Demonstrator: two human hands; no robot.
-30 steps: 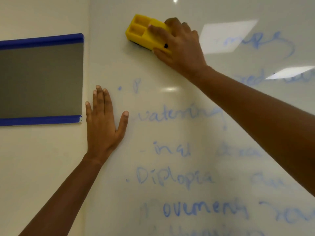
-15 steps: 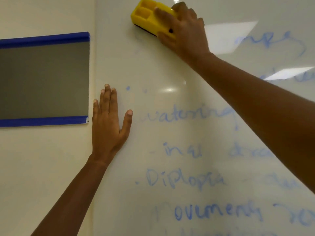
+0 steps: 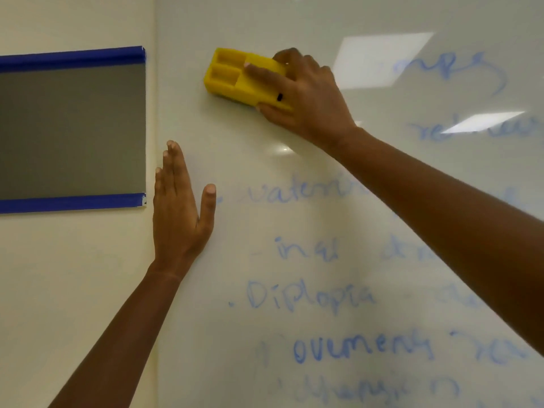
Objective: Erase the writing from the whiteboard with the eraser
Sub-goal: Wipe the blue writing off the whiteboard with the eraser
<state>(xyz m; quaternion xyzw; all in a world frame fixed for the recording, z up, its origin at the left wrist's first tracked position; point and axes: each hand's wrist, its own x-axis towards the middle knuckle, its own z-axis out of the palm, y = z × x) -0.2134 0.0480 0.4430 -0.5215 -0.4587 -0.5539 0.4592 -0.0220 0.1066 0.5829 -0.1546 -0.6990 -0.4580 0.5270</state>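
Note:
A glossy whiteboard (image 3: 294,25) fills the right of the view. Faint blue handwriting (image 3: 309,295) covers its lower and right parts, in several lines. My right hand (image 3: 306,101) grips a yellow eraser (image 3: 232,76) and presses it against the board's upper left area, which is wiped clean around it. Flat against the board near its left edge lies my left hand (image 3: 179,213), fingers straight and pointing up, holding nothing. My right forearm hides part of the writing on the right.
On the cream wall left of the board hangs a grey panel (image 3: 70,131) with blue strips along its top and bottom. Ceiling lights reflect on the board's upper right.
The eraser in my right hand rose to the top of the board, then came back down. The mark and dot beside "watering" are gone. My left hand stays pressed flat.

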